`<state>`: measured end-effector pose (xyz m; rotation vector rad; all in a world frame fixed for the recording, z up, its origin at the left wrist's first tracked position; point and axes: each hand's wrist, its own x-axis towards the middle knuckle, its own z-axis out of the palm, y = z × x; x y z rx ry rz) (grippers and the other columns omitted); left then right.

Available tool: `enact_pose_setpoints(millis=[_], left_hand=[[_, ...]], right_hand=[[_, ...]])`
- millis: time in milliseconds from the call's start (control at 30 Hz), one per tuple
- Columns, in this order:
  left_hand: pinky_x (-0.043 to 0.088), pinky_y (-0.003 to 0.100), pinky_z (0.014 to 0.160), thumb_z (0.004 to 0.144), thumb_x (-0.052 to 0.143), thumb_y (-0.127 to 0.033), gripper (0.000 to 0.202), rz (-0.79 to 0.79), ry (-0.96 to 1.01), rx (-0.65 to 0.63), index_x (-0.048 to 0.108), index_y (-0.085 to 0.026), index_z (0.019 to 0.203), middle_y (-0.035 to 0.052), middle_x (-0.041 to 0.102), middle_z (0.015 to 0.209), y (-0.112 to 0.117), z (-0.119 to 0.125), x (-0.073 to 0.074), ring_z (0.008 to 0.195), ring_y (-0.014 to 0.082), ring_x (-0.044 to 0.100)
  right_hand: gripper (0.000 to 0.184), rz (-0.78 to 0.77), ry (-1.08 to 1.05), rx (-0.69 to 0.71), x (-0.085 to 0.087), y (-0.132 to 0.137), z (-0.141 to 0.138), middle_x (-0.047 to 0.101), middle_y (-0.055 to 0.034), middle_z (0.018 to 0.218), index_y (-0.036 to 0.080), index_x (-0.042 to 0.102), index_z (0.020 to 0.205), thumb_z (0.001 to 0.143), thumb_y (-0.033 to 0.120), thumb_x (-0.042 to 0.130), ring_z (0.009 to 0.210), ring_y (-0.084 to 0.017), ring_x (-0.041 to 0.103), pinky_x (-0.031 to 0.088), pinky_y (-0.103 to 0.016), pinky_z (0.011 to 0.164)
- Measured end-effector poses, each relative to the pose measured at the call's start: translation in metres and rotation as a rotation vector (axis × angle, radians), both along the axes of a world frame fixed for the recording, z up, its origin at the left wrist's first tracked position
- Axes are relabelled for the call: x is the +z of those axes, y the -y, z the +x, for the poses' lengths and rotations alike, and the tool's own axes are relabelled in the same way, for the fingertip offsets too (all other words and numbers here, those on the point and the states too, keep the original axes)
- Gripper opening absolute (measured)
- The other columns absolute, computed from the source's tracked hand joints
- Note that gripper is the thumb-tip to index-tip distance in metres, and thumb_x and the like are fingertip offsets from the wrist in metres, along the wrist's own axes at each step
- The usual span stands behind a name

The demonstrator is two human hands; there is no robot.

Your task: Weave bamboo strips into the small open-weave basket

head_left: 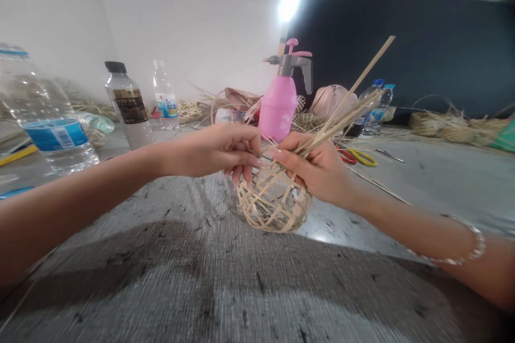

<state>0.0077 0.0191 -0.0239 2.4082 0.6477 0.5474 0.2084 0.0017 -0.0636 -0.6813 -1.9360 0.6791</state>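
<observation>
The right hand (319, 169) grasps a sheaf of pale tan, flat, split-cane-like strips (341, 120) between thumb and fingers at the basket's upper rim. The left hand (211, 151) bends its fingertips to the rim's other side; blur and overlap hide whether they pinch a strip, so I cannot tell. Below both hands is the small, round, open-weave basket (273, 206) of the same pale strips, its belly bulging, its crossings leaving wide, uneven, see-through gaps. The unwoven ends fan up and rightward, one rising well above the others. Beneath lies the streaked grey tabletop (161, 284); behind stands a bright pink plastic spray bottle (277, 110).
</observation>
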Motion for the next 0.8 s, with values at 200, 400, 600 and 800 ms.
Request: enact_pose_setpoints(millis=[200,400,600,800], left_hand=[[0.046,0.017,0.05,0.085,0.052,-0.018,0.013,-0.131,0.046,-0.019,0.046,-0.019,0.074,-0.0022,0.064,0.066,-0.004,-0.002,0.002,0.053,0.0061,0.057],[0.045,0.016,0.051,0.086,0.052,-0.016,0.011,-0.283,0.152,-0.045,0.047,-0.017,0.077,-0.0012,0.066,0.067,-0.013,-0.006,0.001,0.056,0.0054,0.058],[0.046,0.015,0.048,0.085,0.052,-0.013,0.013,-0.218,0.098,0.004,0.049,-0.018,0.073,-0.0033,0.065,0.063,-0.003,0.004,-0.001,0.051,0.0045,0.058],[0.048,0.016,0.048,0.084,0.054,-0.017,0.009,-0.076,0.036,0.067,0.052,-0.017,0.074,-0.0011,0.067,0.065,0.009,0.007,0.002,0.053,0.0066,0.06]], right_hand=[[0.024,0.036,-0.03,0.012,-0.002,0.0,0.001,0.041,0.0082,0.047,0.017,0.056,0.069,0.084,0.034,0.062,0.037,-0.003,0.037,0.024,-0.016,0.032],[0.023,0.112,-0.059,0.042,-0.003,0.001,0.002,0.044,0.0073,0.053,0.016,0.056,0.067,0.084,0.03,0.062,0.039,-0.002,0.038,0.026,-0.016,0.033],[0.024,0.071,-0.043,0.02,-0.002,0.002,0.001,0.04,0.0084,0.047,0.017,0.056,0.068,0.084,0.034,0.062,0.037,-0.003,0.037,0.024,-0.017,0.031],[0.026,0.029,-0.036,0.004,-0.003,0.002,0.001,0.038,0.0091,0.044,0.018,0.055,0.069,0.083,0.038,0.063,0.035,-0.003,0.035,0.022,-0.017,0.03]])
